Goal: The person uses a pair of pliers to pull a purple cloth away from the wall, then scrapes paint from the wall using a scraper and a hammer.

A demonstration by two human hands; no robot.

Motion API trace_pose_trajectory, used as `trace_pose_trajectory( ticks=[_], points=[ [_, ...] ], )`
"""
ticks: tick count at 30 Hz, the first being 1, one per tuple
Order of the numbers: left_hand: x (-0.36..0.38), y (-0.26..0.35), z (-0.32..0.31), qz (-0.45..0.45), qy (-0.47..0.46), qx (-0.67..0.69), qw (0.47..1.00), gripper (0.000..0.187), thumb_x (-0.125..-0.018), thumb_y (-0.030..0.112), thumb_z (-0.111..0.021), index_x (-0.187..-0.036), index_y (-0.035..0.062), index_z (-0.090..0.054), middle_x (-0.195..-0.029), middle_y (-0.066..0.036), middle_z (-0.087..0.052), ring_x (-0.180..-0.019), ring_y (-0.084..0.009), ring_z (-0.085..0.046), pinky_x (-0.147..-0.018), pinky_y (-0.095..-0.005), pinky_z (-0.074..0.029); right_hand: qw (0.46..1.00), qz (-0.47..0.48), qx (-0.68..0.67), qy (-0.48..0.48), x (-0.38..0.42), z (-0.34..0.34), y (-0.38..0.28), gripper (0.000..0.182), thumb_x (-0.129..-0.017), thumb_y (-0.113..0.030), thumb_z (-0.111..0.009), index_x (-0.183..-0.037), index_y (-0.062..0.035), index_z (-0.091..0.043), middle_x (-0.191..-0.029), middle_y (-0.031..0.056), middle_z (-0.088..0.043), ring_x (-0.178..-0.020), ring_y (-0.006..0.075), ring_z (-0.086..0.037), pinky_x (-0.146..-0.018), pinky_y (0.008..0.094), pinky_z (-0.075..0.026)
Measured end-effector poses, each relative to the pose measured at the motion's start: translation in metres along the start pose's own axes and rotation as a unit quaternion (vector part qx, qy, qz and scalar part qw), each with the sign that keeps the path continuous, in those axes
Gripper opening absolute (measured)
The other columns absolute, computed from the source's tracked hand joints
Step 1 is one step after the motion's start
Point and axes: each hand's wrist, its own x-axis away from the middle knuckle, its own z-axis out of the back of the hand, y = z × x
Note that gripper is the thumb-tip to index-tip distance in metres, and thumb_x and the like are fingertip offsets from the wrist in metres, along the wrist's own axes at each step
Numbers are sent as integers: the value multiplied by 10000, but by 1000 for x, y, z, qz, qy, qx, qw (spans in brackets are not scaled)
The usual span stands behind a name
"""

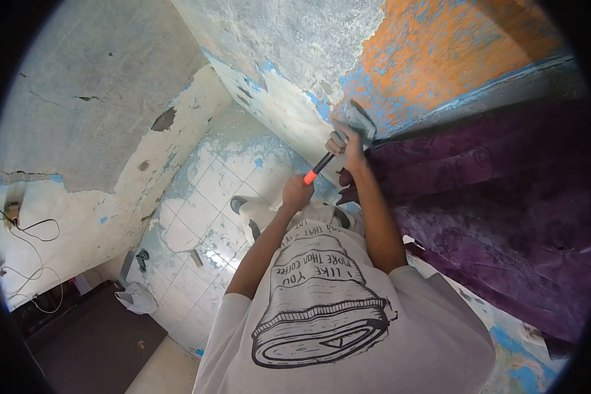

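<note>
My left hand (297, 193) is closed around the orange end of a scraper's black handle (324, 161). Higher up, close to the tool's head, my right hand (349, 148) is wrapped around the same scraper. The broad grey scraper blade (360, 119) is at the wall, beside the lower edge of a patch of orange and blue paint (433, 62); whether it touches the surface is hard to tell. Left of the blade, the wall shows bare grey plaster (295, 39) and a white strip (279, 105).
Purple patterned cloth (486, 190) hangs at the right. Paint flakes litter the tiled floor (203, 184). On the left are a cracked wall (92, 98), loose cables (43, 268), a white plastic bag (136, 299) and a dark brown flat-topped piece (98, 341).
</note>
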Motion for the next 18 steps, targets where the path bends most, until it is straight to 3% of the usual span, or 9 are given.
trace_pose_trajectory(
  ticks=[4, 7, 8, 12, 14, 18],
  points=[
    [3, -28, -14, 31, 7, -42, 999, 247, -833, 231, -559, -798, 20, -684, -798, -261, -655, -774, -450, -640, -705, -516, -511, 998, -33, 4, 61, -1, 12, 21, 483, -970, -255, -497, -536, -188, -296, -446, -45, -205, -385, 108, -174, -438, 281, -201],
    [8, 23, 11, 11, 25, -14, 1000, 238, -826, 219, -557, -812, 22, -689, -784, -259, -659, -758, -453, -642, -710, -513, -519, 999, -3, -2, 33, 8, -10, -9, 498, -968, -257, -501, -522, -192, -291, -438, -47, -198, -381, 111, -176, -432, 280, -199],
    [2, 20, 1, -12, 45, -28, 999, 231, -823, 219, -561, -828, 23, -683, -776, -254, -662, -750, -453, -644, -705, -516, -525, 999, 8, 7, -45, 11, -14, -20, 504, -965, -256, -502, -509, -196, -298, -439, -48, -209, -380, 111, -170, -437, 282, -201],
    [2, -6, -22, -21, 36, -32, 999, 220, -822, 219, -564, -826, 28, -675, -771, -252, -661, -744, -446, -649, -699, -517, -531, 999, -39, 15, 0, 6, 4, -4, 502, -956, -242, -510, -499, -207, -306, -435, -55, -209, -383, 102, -152, -444, 284, -196],
    [3, -29, -34, -16, 79, -91, 993, 208, -823, 212, -565, -810, 33, -668, -774, -252, -662, -748, -443, -656, -704, -510, -536, 999, -41, 4, 2, 2, 7, 3, 499, -955, -236, -508, -502, -207, -303, -435, -56, -204, -383, 101, -152, -445, 283, -194],
    [10, -3, -1, 28, 38, -77, 996, 220, -830, 219, -565, -830, 24, -667, -805, -263, -663, -763, -444, -660, -713, -507, -538, 999, -32, -21, -13, 9, -10, -8, 476, -952, -220, -496, -517, -203, -303, -436, -55, -195, -382, 101, -142, -447, 284, -190]
  ],
)
